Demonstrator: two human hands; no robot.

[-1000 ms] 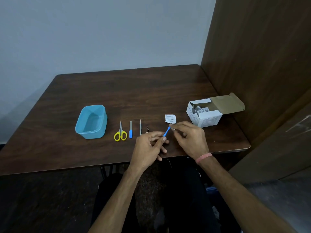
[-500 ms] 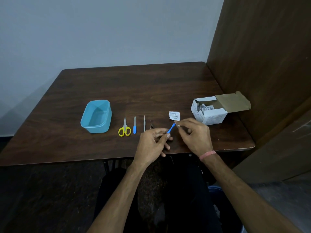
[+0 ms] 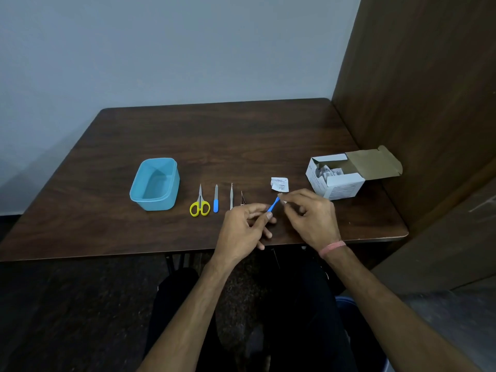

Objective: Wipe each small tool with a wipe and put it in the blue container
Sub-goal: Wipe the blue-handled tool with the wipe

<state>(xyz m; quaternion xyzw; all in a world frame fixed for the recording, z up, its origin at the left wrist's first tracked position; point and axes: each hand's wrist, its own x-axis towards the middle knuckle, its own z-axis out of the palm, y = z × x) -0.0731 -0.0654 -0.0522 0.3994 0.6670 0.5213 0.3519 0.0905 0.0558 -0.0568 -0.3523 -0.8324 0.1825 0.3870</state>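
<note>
My left hand (image 3: 245, 226) pinches the lower end of a thin blue-handled tool (image 3: 273, 204) just above the table's front edge. My right hand (image 3: 308, 216) pinches a small white wipe (image 3: 283, 202) around the tool's upper end. The blue container (image 3: 155, 183) stands to the left with nothing visible inside. Between it and my hands lie yellow-handled scissors (image 3: 200, 204), a blue-handled file (image 3: 216, 202), a slim metal tool (image 3: 231, 196) and a small pointed tool (image 3: 242, 198), side by side.
A torn white wipe sachet (image 3: 280, 184) lies behind my hands. An open white box of sachets (image 3: 335, 178) sits at the right, near a wooden panel (image 3: 416, 103). The dark wooden table (image 3: 214, 135) ends against a pale wall.
Both hands keep their hold on the blue tool and the wipe; my right fingers shift slightly along the tool's upper end. The camera view has tilted a little.
</note>
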